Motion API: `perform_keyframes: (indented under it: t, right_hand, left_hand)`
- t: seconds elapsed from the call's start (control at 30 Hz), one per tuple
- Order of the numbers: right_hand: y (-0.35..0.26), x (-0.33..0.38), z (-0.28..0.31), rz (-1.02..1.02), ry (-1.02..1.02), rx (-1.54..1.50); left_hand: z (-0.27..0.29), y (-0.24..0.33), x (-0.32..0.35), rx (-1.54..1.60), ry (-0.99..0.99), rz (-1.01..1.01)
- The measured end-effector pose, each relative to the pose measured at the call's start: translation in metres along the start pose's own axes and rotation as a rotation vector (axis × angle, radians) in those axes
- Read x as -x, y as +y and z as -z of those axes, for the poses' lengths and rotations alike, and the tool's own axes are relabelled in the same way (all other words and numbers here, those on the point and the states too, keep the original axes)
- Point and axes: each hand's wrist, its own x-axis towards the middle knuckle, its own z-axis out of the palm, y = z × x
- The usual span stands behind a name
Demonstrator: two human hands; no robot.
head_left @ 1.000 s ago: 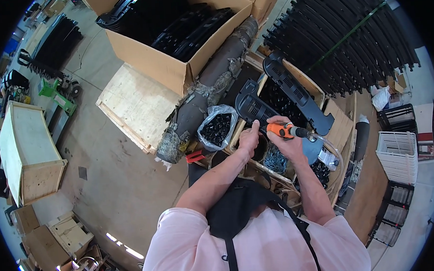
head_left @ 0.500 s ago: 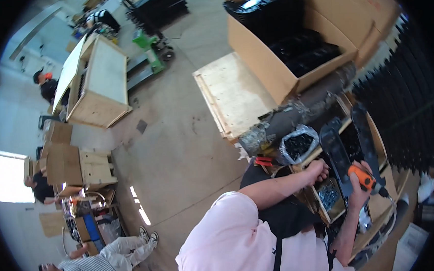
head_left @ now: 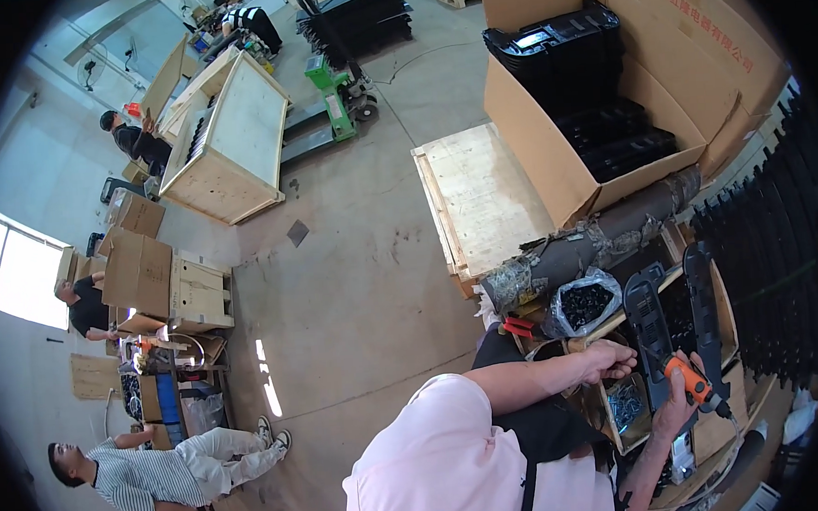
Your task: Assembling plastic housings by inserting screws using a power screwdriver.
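My right hand (head_left: 678,406) is closed around an orange and black power screwdriver (head_left: 688,381), whose cord end hangs toward the lower right. Beside the tool lie two long black plastic parts, one panel (head_left: 651,321) with cut-out openings and a narrower strip (head_left: 700,286). My left hand (head_left: 609,361) has its fingers pinched together near the panel's left edge; anything between them is too small to make out. Just below that hand is a wooden bin of small silvery screws (head_left: 627,404). A clear plastic bag (head_left: 585,304) holds small black pieces.
Red-handled pliers (head_left: 521,328) lie left of the bag. Beyond, a wrapped roll (head_left: 575,251) runs along a wooden platform (head_left: 484,191) and a carton (head_left: 537,147) of black parts. Black parts (head_left: 765,255) stack at right. A person in stripes (head_left: 152,472) stands far left.
The whole view has shifted, so surroundings sit farther right and lower. My left hand's fingertips now point more toward the black panel. My right hand keeps its hold on the screwdriver.
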Motion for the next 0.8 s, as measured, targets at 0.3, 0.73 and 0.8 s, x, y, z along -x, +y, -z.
perform_keyframes:
  t: [0.3,0.73,0.8]
  right_hand:
    - [0.004,0.009,-0.001,-0.079,0.032,-0.08]
    - [0.007,0.005,0.001,-0.118,0.036,-0.09]
    - [0.005,0.005,0.005,-0.11,0.037,-0.092]
  left_hand:
    - [-0.003,0.001,0.01,0.223,-0.067,0.018]
    - [-0.004,0.001,0.004,0.3,-0.094,-0.011]
    - [-0.008,0.001,0.001,0.284,-0.125,0.009]
